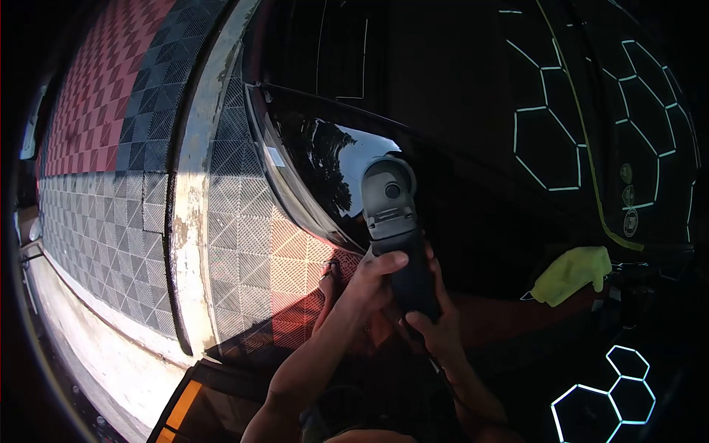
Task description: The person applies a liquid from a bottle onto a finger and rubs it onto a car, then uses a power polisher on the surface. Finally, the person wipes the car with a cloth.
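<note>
Both my hands grip a power polisher [402, 229] with a grey head and a dark body. My left hand [378, 277] wraps its near left side, thumb lying across the top. On the right side, my right hand [437, 314] closes round the rear of the body. The polisher's head overlaps the glossy black car panel [317, 151], which mirrors sky and trees. Its pad is hidden under the head.
A yellow-green cloth [570, 276] lies to the right. Bright hexagonal light reflections show on the dark bodywork [473, 170]. Left of the car are grey and red floor tiles [240, 244] and a worn pale strip [193, 221]. An orange-striped object [181, 410] stands at lower left.
</note>
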